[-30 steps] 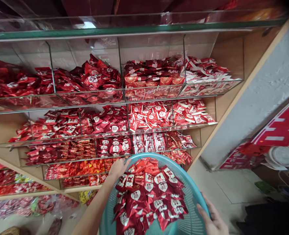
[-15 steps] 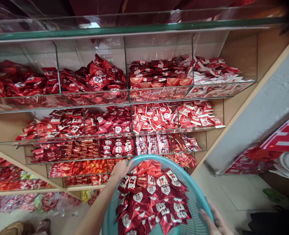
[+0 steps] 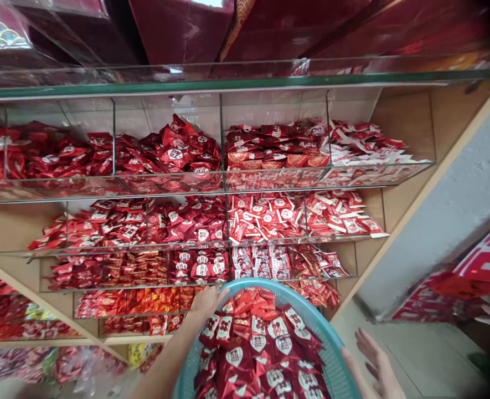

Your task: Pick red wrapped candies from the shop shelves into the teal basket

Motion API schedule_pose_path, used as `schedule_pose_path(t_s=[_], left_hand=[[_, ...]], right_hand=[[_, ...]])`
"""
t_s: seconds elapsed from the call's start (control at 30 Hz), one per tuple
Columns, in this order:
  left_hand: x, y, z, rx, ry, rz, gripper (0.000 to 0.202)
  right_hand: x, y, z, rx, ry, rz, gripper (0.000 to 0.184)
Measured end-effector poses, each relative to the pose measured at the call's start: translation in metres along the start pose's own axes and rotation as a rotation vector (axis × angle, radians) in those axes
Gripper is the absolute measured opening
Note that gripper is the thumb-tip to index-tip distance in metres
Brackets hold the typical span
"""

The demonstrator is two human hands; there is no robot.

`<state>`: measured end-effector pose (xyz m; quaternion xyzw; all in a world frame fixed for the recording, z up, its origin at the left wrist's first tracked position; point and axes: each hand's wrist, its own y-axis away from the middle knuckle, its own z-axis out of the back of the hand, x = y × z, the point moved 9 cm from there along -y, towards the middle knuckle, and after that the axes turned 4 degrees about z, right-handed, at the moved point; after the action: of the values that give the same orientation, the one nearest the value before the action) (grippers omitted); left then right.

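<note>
A round turquoise plastic basket (image 3: 313, 311) fills the bottom middle of the view, heaped with small red candy packets (image 3: 261, 357) bearing white heart-shaped or square labels. My left hand (image 3: 206, 303) is closed on the basket's far left rim. On the basket's right side, my right hand (image 3: 373, 367) has its fingers spread apart. Its thumb is at the rim, and I cannot tell whether it touches. Just beyond the basket, shelf compartments hold red and white packets (image 3: 261, 262) and dark red packets (image 3: 199, 265).
A tiered wooden and glass shelf unit (image 3: 406, 188) stands in front, its compartments full of red packets. A glass shelf edge (image 3: 178, 88) runs across the top, with dark red boxes (image 3: 182, 30) above it. On the right are a grey wall (image 3: 444, 210) and tiled floor (image 3: 419, 338).
The shelves and basket sit lower in the view. My right hand has loosened from the basket's rim and its fingers have spread. My left hand keeps its hold on the rim.
</note>
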<state>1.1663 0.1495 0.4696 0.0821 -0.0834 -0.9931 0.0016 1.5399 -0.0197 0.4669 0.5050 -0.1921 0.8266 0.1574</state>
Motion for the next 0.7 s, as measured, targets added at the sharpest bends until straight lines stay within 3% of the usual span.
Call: schedule_pose_path(t_s=[0.17,0.37,0.5,0.7], left_hand=[[0.004,-0.004,-0.004,-0.003,0.024,-0.002,0.064],[0.004,-0.009,-0.002,-0.003,0.061,0.031,0.064],[0.008,-0.011,-0.004,-0.011,0.051,0.122,0.067],[0.009,-0.007,-0.007,-0.062,0.082,0.127,0.07]], right_hand=[[0.1,-0.052,-0.003,-0.044,0.042,0.295,0.053],[0.204,-0.113,-0.037,0.012,-0.152,0.486,0.038],[0.231,-0.148,-0.064,0.072,-0.14,0.414,0.039],[0.232,-0.168,-0.091,0.128,-0.29,0.269,0.038]])
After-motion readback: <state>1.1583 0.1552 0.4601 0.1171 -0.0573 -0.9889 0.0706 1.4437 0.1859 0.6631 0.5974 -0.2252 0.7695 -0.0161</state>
